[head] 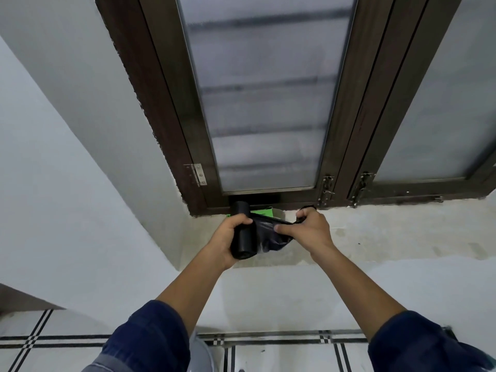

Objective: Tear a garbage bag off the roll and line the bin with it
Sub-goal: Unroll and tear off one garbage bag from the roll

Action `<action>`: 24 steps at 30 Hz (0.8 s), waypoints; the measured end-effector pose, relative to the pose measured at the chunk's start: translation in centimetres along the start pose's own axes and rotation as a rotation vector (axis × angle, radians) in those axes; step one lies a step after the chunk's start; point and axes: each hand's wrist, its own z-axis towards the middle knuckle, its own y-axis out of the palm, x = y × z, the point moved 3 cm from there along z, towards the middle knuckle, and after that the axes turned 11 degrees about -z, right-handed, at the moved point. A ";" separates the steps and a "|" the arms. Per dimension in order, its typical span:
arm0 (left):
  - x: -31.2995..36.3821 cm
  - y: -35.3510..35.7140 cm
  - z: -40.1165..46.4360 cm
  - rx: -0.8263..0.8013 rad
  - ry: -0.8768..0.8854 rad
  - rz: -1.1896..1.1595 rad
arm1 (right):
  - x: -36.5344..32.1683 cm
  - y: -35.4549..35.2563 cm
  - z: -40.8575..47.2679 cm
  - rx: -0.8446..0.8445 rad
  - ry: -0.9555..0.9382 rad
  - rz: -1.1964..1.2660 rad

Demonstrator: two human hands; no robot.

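A person's left hand (pixel 228 237) is wrapped tight around one black roll of garbage bags (pixel 243 232), fingers over the top of the roll, which stands roughly on end in the fist. To the right, the right hand (pixel 308 229) is clenched on the loose end of a single bag (pixel 271 233), the crumpled black film stretched between the two hands, which are near each other. Both forearms reach in from the near edge, each in a rolled-up dark blue sleeve (pixel 150 342). Just beyond the roll, one green box (pixel 261 211) lies on the concrete sill (pixel 375 229), partly hidden. Behind it stand two brown-framed frosted window panes (pixel 268 103), both shut.
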 end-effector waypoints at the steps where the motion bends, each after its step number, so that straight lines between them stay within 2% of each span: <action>1: 0.0 0.0 0.0 -0.010 0.002 -0.001 | 0.0 -0.1 0.1 0.005 -0.042 -0.036; 5: -0.3 0.4 0.1 -0.027 0.027 0.069 | 0.3 -0.4 0.6 -0.079 -0.087 -0.115; 8: -0.2 0.7 0.0 -0.013 0.025 0.024 | 0.4 -1.0 0.6 -0.052 -0.097 -0.244; 10: -0.3 0.9 0.0 -0.021 0.016 -0.012 | 0.6 -1.3 0.7 -0.040 -0.059 -0.243; 12: -0.6 1.2 0.0 -0.016 0.045 0.009 | 0.9 -1.3 0.8 -0.041 0.003 -0.131; 16: -1.0 1.6 0.3 0.028 0.133 0.058 | 1.3 -0.8 0.8 -0.105 0.103 0.299; 19: -0.9 1.6 0.3 0.043 0.135 0.037 | 1.2 -1.5 0.9 -0.097 0.100 0.345; 21: -0.8 1.6 0.1 0.027 0.124 0.028 | 1.1 -2.0 1.1 -0.093 0.180 0.436; 23: -0.8 1.7 -0.1 -0.017 0.108 -0.007 | 0.9 -2.1 1.0 -0.174 0.224 0.538; 24: -0.8 1.8 -0.2 -0.040 0.109 -0.015 | 1.0 -2.0 1.0 -0.214 0.191 0.502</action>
